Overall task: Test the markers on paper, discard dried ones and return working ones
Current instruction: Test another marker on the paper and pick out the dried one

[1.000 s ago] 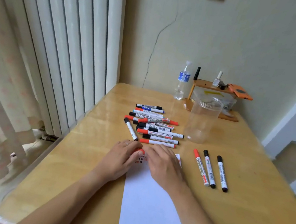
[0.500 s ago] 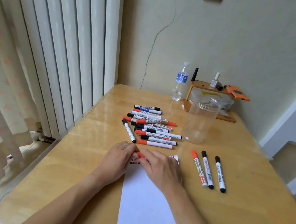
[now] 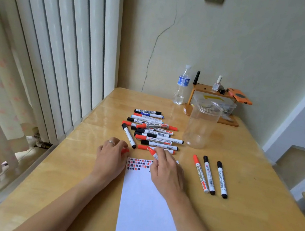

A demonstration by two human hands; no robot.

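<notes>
The left hand [image 3: 111, 155] is pinching what looks like a red cap [image 3: 125, 150] in curled fingers beside the paper [image 3: 149, 210]. The right hand [image 3: 167, 170] is gripping a red marker [image 3: 152, 152] over the paper's scribbled top edge. Farther right, three markers [image 3: 209, 176] are lying apart from the pile [image 3: 153, 130] by the clear jar [image 3: 201, 123].

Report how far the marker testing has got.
Done: the paper bears red and black test marks along its top edge; three markers lie apart at the right. In hand: right hand holds a red marker, left hand its cap. Left: the pile; the jar looks empty.
</notes>
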